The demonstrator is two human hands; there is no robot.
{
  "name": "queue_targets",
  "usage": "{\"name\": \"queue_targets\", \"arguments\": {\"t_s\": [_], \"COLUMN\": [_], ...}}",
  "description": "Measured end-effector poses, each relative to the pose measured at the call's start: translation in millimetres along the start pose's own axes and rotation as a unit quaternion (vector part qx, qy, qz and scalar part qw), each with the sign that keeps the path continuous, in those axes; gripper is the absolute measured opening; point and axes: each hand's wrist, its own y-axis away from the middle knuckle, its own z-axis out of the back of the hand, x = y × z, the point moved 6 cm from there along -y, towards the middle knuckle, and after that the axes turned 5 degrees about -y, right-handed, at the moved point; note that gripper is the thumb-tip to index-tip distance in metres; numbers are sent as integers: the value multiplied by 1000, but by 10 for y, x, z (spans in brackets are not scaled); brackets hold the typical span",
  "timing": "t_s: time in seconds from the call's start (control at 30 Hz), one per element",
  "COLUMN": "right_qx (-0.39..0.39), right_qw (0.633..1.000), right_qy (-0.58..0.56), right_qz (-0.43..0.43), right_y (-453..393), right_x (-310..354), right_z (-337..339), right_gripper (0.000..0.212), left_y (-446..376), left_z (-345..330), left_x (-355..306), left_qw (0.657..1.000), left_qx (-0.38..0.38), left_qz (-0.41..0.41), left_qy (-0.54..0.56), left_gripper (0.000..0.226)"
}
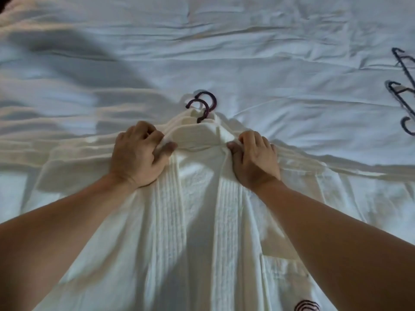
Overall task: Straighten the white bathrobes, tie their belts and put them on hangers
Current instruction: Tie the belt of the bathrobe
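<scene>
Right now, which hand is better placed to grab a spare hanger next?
Right. The spare hangers lie at the bed's far right edge, on the right hand's side. Both hands grip the robe collar; the left hand would have to cross over.

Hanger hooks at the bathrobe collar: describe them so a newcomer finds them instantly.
On the white bed sheet, follow the bathrobe up past both hands to its collar. Two dark curved hanger hooks protrude there, overlapping, unlike the bare spare hangers at the right edge.

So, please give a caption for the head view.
Both hands, left hand and right hand, grip a bathrobe collar.
</scene>
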Motion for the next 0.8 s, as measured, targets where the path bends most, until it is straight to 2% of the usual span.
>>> {"name": "queue_targets", "arguments": {"t_s": [0.1, 0.23, 0.47, 0.57, 0.63, 0.67, 0.73, 0.8], "right_qx": [1, 14, 107, 134, 134, 134, 128, 115], "right_qw": [1000, 1000, 990, 980, 978, 979, 981, 983], "right_qy": [-12, -13, 48, 73, 65, 70, 87, 76], "right_qz": [-3, -5, -74, -128, -145, -139, -118, -124], "right_y": [-19, -27, -96, -145, -135, -102, 85, 339], "right_x": [-22, -21, 64, 188, 276, 296, 269, 148], "right_z": [-24, -39, 20, 50, 160, 237, 465, 713], "right_gripper": [27, 29, 33, 46, 48, 48, 50, 51], "left_y": [-120, -237, -314, -358, -328, -288, -104, 146], "left_z": [-82, -223, -195, -135, 18, 100, 320, 468], "left_x": [0, 107, 2, -23, -102, -203, -546, -924], "left_qw": [999, 990, 972, 951, 942, 948, 974, 985], "left_qx": [11, 88, 182, 222, 195, 166, 86, 49], "left_qz": [16, 99, 114, 202, 269, 264, 204, 163], "left_qy": [-25, -54, -96, -79, -53, -57, -57, -4], "left_gripper": [52, 62, 70, 67, 59, 55, 48, 42]}}
